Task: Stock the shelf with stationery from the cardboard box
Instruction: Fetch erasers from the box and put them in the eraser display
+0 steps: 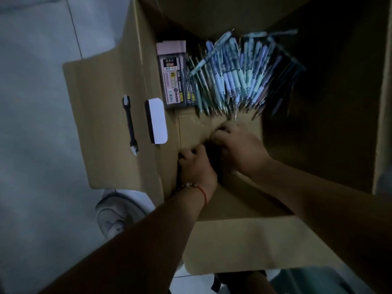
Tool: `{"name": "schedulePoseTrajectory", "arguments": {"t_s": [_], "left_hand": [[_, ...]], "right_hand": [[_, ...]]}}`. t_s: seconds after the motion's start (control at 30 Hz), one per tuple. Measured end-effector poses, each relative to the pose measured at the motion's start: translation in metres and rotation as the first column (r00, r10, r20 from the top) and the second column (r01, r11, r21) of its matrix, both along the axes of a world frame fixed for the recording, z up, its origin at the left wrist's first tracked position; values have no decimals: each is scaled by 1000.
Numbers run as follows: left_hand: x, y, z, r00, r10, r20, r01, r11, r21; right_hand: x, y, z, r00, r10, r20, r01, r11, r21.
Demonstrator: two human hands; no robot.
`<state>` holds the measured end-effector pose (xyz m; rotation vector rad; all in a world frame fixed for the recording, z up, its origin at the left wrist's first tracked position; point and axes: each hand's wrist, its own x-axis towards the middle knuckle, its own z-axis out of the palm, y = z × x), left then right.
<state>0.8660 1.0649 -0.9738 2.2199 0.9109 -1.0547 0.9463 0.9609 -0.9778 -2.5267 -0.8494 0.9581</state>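
Pens [239, 75] everywhere, a big loose heap of them fanned out across the upper middle of the frame, lying on the bottom of the cardboard box [135, 60]. Both hands are down inside it at the centre, just below the pen tips. The left hand [196, 164] has its fingers curled in, the right hand [235, 143] is knuckles-up with fingers tucked under, and honestly I can't tell whether either has hold of anything, it's dark and a bit blurry down there. My worry: those pens aren't bundled, so scooping a fistful could send slick plastic barrels sliding out of the grip and scattering back into the box or onto the tiled floor [31, 102] at the left. Pointed tips all face the hands too, so a careless grab might jab a finger. Next to the heap, upper left of centre, sits a flat pack [171, 75] with a pinkish top and a clear glossy front, rigid-looking, way easier to lift. Box itself is plain matte brown corrugated board, flaps folded out, with a cut handle slot [129, 126] on the left flap. Pens look smooth, pastel blue and green, with soft-looking grip sleeves. No shelf in view from where I'm standing.
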Motion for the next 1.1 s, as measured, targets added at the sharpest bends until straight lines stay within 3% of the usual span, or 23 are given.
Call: {"name": "schedulePoseTrajectory", "arguments": {"t_s": [0.03, 0.07, 0.13, 0.2, 0.23, 0.3, 0.33, 0.37, 0.4, 0.5, 0.6, 0.67, 0.83, 0.93, 1.0, 1.1], "left_hand": [[1, 0, 6, 990, 138, -14, -139, 986, -95], [2, 1, 16, 956, 292, -27, -291, 937, -191], [8, 3, 51, 852, 508, -129, -519, 785, -337], [16, 11, 109, 711, 641, -288, -697, 588, -411], [22, 18, 143, 588, 708, -391, -793, 408, -453], [34, 37, 223, 317, 726, -610, -875, -24, -483], [40, 48, 267, 255, 692, -676, -862, -154, -483], [45, 57, 311, 239, 672, -701, -847, -209, -489], [50, 65, 358, 247, 673, -697, -839, -211, -501], [54, 88, 505, 336, 751, -569, -813, -74, -578], [44, 111, 654, 414, 788, -456, -751, 13, -660], [32, 127, 745, 411, 817, -404, -692, -9, -722], [-30, 151, 907, 291, 919, -266, -504, -89, -859], [-80, 167, 957, 186, 934, -306, -354, -227, -907], [-121, 184, 981, 90, 955, -281, -282, -246, -927], [-189, 219, 1001, -32, 991, -131, -292, -135, -947]], "right_hand": [[-2, -3, 12, 969, -215, -124, 221, 975, 35], [-4, -6, 27, 868, -420, -265, 447, 894, 47], [-5, -9, 71, 530, -682, -503, 781, 624, -24], [-4, -11, 128, 176, -729, -661, 930, 344, -132], [-1, -12, 161, 48, -715, -698, 955, 237, -177], [4, -13, 232, -109, -651, -751, 972, 87, -216], [8, -11, 270, -166, -599, -783, 973, 31, -231], [11, -6, 311, -211, -540, -815, 969, -3, -248], [13, 0, 354, -235, -487, -842, 965, -12, -262], [20, 23, 497, -246, -355, -902, 962, 23, -271], [20, 46, 633, -206, -270, -941, 949, 181, -260], [18, 57, 715, -189, -231, -954, 941, 235, -243], [-6, 83, 859, -18, -161, -987, 908, 411, -83], [-29, 111, 905, 67, -79, -995, 861, 509, 18], [-52, 137, 925, 45, -11, -999, 834, 551, 31], [-102, 190, 949, -33, 43, -999, 786, 618, 0]]}}
